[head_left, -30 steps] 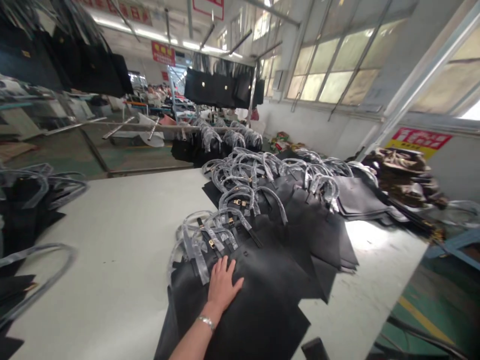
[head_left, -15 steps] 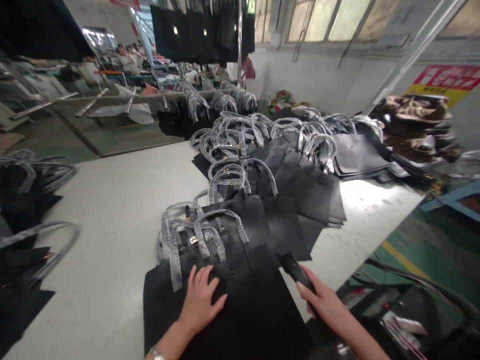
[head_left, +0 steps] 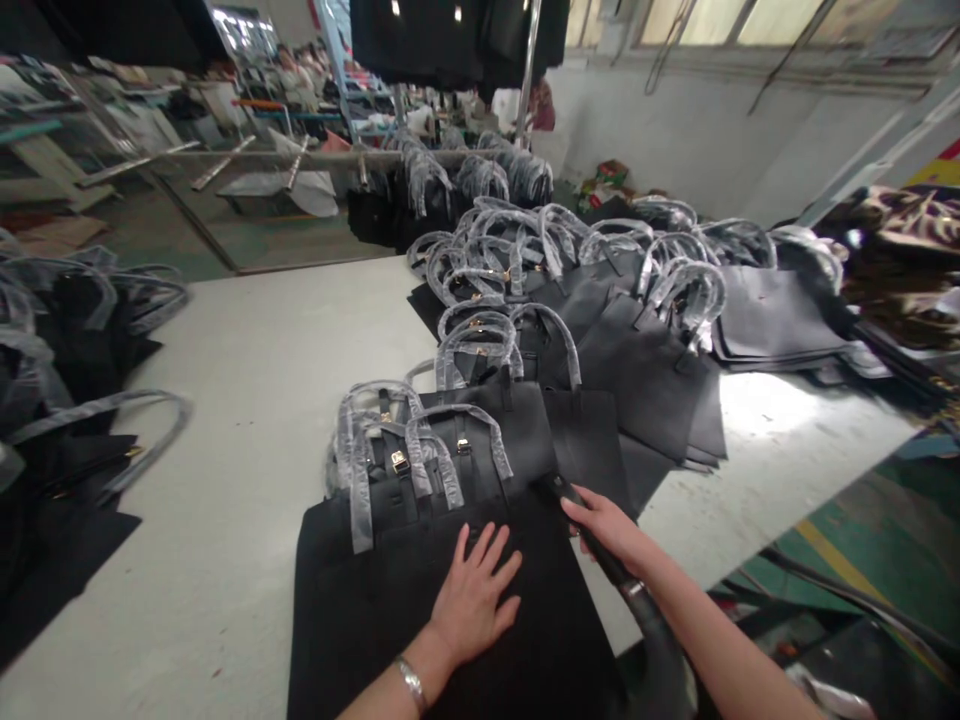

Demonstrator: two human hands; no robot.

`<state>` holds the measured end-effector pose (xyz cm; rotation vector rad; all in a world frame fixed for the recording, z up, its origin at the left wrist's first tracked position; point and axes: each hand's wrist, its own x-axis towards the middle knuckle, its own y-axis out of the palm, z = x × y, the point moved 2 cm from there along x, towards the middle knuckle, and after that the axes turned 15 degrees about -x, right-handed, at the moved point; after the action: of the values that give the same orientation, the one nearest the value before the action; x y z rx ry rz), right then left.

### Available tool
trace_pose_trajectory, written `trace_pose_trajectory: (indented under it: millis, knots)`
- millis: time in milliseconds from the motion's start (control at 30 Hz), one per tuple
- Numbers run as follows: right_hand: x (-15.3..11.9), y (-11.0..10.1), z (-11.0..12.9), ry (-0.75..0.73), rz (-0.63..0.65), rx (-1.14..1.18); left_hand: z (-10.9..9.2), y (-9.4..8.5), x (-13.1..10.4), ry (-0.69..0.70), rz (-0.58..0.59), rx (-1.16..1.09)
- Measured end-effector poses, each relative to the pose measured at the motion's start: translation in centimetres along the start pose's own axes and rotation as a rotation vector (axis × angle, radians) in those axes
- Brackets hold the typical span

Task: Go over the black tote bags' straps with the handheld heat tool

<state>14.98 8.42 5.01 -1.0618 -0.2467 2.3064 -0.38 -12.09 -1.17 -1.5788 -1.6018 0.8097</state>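
Note:
A black handbag (head_left: 360,620) lies flat in front of me, its handles (head_left: 361,515) wrapped in clear plastic and pointing away. My left hand (head_left: 478,598) rests on the bag with its fingers spread. In my right hand (head_left: 611,525) is a black wand-like tool (head_left: 604,562), its fingers wrapped round the grip. The tool's flat head is at the bag's upper right corner; I cannot tell whether it touches. A thick dark tube (head_left: 660,640) seems to run from its lower end. Gold buckles (head_left: 399,461) show among the straps just beyond the bag.
More black bags (head_left: 637,370) with wrapped handles overlap across the white table (head_left: 247,480) beyond my hands. Another pile (head_left: 82,470) lies at the left. Patterned brown goods (head_left: 907,250) are stacked at the right. Bags hang from a rack (head_left: 450,45) behind.
My left hand has slid right across the bag, fingers still spread. My right hand has brought the tool up and left to the bag's upper corner. The view has shifted slightly.

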Motion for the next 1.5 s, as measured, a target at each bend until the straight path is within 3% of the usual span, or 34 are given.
trace_pose_trajectory:
  millis: [233, 467, 533, 633, 733, 867, 1033, 1233, 1333, 1400, 1500]
  knots:
    - [-0.2, -0.9, 0.0, 0.035, 0.056, -0.045, -0.2, -0.1, 0.2, -0.002, -0.013, 0.004]
    - [-0.2, -0.5, 2.6, -0.075, -0.184, -0.174, -0.3, -0.2, 0.1, -0.013, -0.007, 0.000]
    - [-1.4, -0.2, 2.0, -0.104, -0.145, -0.236, -0.3, 0.0, 0.1, -0.005, -0.010, -0.002]
    - [-3.0, 1.0, 0.5, -0.131, 0.011, -0.271, -0.4, 0.3, 0.2, 0.004, -0.033, -0.014]
    - [-3.0, 2.8, 0.2, -0.101, 0.117, -0.232, -0.5, 0.7, 0.5, 0.017, -0.069, -0.039]
    - [-0.9, 4.5, 2.8, -0.066, 0.087, -0.214, -0.5, 1.1, 0.4, 0.029, -0.099, -0.051]
    - [-0.3, 4.5, 5.3, -0.124, -0.063, -0.276, -0.5, 2.2, -0.1, 0.122, -0.112, -0.015]
    - [-2.5, 5.8, 2.6, -0.127, 0.197, -0.328, -1.1, 3.1, 0.2, 0.291, -0.051, -0.014]
    - [-2.2, 7.1, 2.7, -0.085, 0.247, -0.305, -1.2, 3.2, 0.6, 0.311, -0.076, -0.036]
    - [-1.5, 7.8, 3.8, -0.100, 0.204, -0.311, -1.3, 3.4, 0.9, 0.291, -0.070, -0.046]
    - [-1.2, 8.1, 5.9, -0.249, 0.009, -0.356, -1.3, 3.3, 1.0, 0.221, -0.025, -0.105]
